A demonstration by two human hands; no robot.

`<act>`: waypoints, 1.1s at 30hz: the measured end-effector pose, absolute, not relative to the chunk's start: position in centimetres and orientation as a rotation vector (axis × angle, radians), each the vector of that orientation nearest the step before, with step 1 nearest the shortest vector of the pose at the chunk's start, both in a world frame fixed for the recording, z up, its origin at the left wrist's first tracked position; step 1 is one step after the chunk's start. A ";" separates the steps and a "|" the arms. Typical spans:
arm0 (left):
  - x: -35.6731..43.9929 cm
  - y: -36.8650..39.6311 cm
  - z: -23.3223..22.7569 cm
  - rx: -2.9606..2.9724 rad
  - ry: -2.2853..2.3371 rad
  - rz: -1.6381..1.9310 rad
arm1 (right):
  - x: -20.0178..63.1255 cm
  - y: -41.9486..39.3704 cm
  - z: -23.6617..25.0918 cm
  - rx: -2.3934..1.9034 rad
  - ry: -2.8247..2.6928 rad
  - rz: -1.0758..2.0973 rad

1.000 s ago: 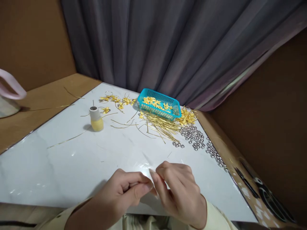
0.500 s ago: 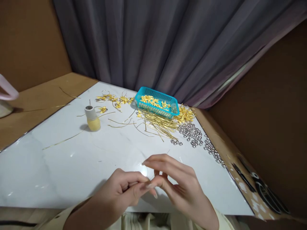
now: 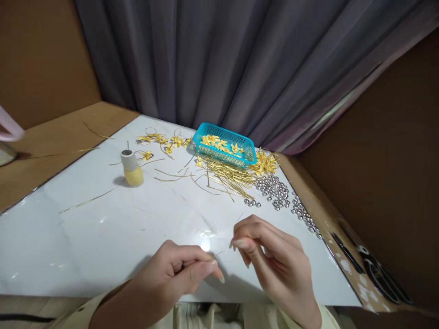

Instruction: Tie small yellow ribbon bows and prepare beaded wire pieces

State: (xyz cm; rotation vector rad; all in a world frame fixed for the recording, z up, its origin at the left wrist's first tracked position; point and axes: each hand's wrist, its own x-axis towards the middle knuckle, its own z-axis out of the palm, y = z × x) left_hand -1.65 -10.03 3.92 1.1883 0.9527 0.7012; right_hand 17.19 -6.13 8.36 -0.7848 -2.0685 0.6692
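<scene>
Low in the middle of the view, my left hand is closed, thumb pressed against the fingers. A short end of thin wire sticks out of this pinch; the rest is hidden inside the hand. My right hand is held apart to the right, fingertips and thumb pinched together above the table. Whatever may be between them is too small to make out. Gold wires lie in a loose pile further back, beside silver beads. Yellow ribbon flowers are heaped near the beads.
A turquoise basket at the back holds more yellow flowers. Flowers with wire loops lie left of it. A small yellow-and-white bottle stands at left. Scissors and a slim black tool lie beyond the right edge.
My right hand has moved away from my left, to the right, and its fingers have drawn together. The wire end at my left fingertips now shows. My left hand stays almost still.
</scene>
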 end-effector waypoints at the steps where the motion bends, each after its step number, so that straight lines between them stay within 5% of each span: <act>1: -1.6 -10.0 3.9 1.182 0.955 0.704 | 17.3 -6.1 8.4 -0.784 -2.083 0.672; 8: -1.4 -10.1 3.9 1.144 0.918 0.714 | 16.7 -6.1 7.6 -0.626 -2.289 0.780; 33: -1.4 -10.1 3.9 1.261 1.006 0.704 | 17.3 -6.0 7.7 -0.786 -2.325 0.410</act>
